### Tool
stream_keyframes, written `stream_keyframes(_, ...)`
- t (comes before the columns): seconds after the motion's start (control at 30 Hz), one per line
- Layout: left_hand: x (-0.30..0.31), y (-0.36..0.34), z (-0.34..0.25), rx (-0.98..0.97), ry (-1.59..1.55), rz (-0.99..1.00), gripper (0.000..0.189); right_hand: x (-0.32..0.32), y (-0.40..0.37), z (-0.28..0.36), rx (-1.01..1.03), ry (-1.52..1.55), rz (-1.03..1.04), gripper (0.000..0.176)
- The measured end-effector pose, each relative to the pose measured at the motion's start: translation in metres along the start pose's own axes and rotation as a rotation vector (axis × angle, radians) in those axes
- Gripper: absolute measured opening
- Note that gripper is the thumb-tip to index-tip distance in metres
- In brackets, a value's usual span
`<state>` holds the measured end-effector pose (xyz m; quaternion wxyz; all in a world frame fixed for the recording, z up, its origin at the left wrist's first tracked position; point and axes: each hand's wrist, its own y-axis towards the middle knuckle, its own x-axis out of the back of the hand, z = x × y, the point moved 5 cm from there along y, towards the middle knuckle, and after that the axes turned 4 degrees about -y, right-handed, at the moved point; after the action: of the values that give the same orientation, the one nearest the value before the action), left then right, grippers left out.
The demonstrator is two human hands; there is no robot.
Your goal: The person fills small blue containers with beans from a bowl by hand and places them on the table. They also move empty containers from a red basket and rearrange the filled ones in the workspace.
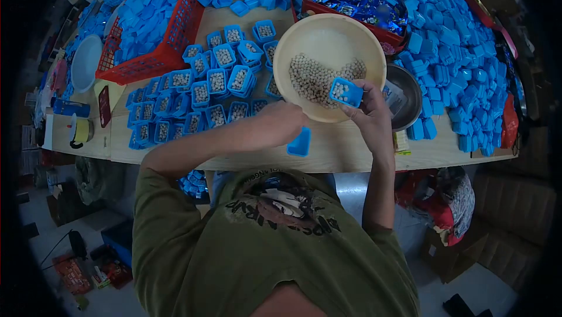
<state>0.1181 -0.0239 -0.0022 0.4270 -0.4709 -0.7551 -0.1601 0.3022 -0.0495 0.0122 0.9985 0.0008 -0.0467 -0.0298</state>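
Observation:
In my right hand (372, 112) is a small blue plastic box (346, 93), tilted over the front right of a cream basin (331, 22), with several pale round balls in it. My thumb and fingers grip its right side. A heap of beige balls (319, 80) covers part of the basin's floor. My left hand (281, 122) is closed at the basin's front left rim; what its curled fingers hold is hidden. Just below it is a blue box (300, 142) at the table's front. Filled blue boxes (216, 81) stand crowded and partly stacked to the left.
A red basket (170, 30) of blue boxes stands at the back left, a container of blue wrapped packets (357, 1) behind the basin. A metal bowl (410, 97) sits right of it, beside a large pile of blue boxes (451, 53). A phone (105, 106) lies far left.

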Motion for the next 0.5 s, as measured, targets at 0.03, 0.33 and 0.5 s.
stream_keyframes(0.03, -0.011, -0.005, 0.008, 0.098, 0.131, 0.046, 0.010, -0.003, 0.001, -0.002, 0.008, -0.037, 0.019, 0.048)
stream_keyframes(0.33, 0.022, -0.030, 0.008, 0.257, 0.006, -0.160, 0.024, -0.019, 0.012, -0.015, 0.091, -0.238, 0.060, 0.049)
stream_keyframes(0.5, 0.043, -0.010, 0.007, 0.092, -0.379, -0.458, 0.048, -0.041, 0.018, -0.010, 0.157, -0.256, 0.228, 0.050)
